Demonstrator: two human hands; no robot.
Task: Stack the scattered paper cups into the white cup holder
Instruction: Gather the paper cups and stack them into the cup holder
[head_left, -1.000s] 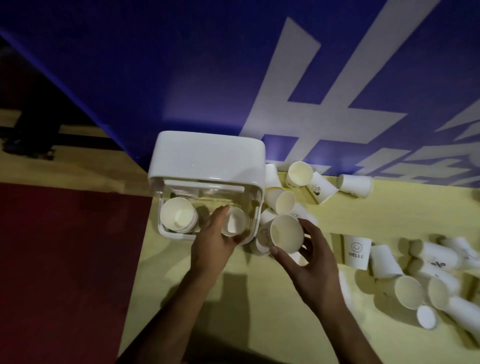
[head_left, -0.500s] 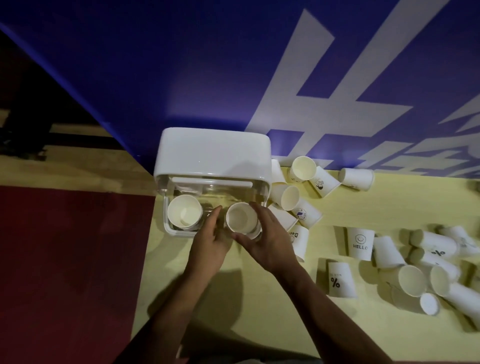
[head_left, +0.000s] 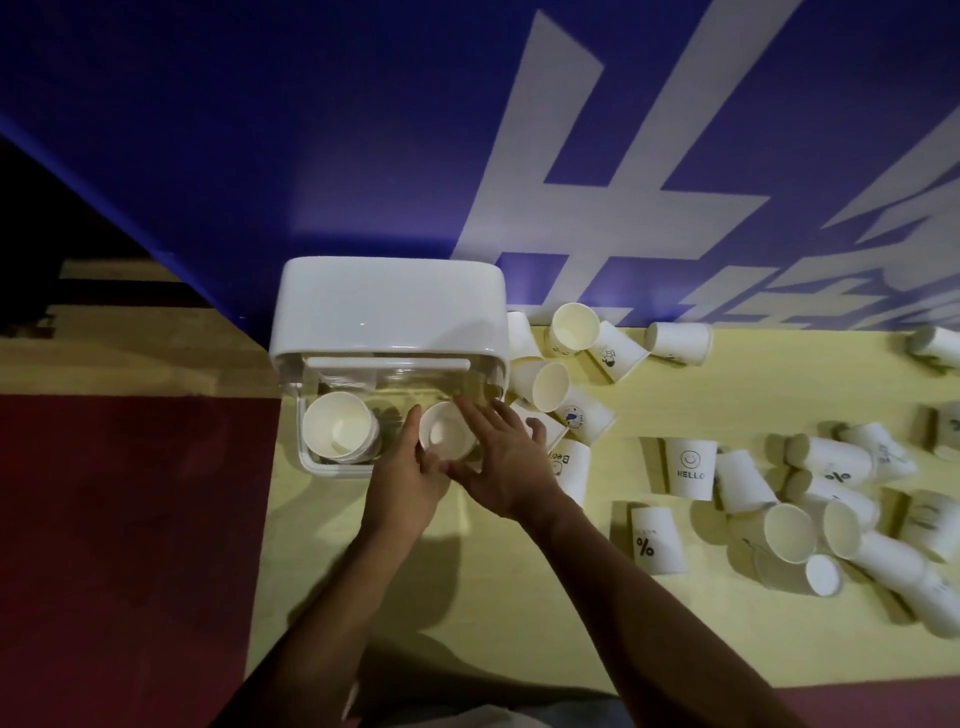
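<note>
Both hands are at the white cup holder (head_left: 332, 470), which stands at the left end of the yellow table (head_left: 467, 597), its back to the blue wall (head_left: 311, 156). Inside it, a stack of cups (head_left: 337, 428) sits mouth-up on the left, and a second cup (head_left: 447, 431) sits mouth-up just beside it on the right. The left hand (head_left: 402, 480) is up against that second cup, one finger laid along its left side; whether it truly clasps the cup, I cannot tell. The right hand (head_left: 506, 467) is spread wide, fingers straight and splayed at the cup's right edge, gripping nothing. Off to the right, loose cups (head_left: 810, 525) lie tumbled across the table, some on their sides, and a HELLO cup (head_left: 691, 467) stands among them.
</note>
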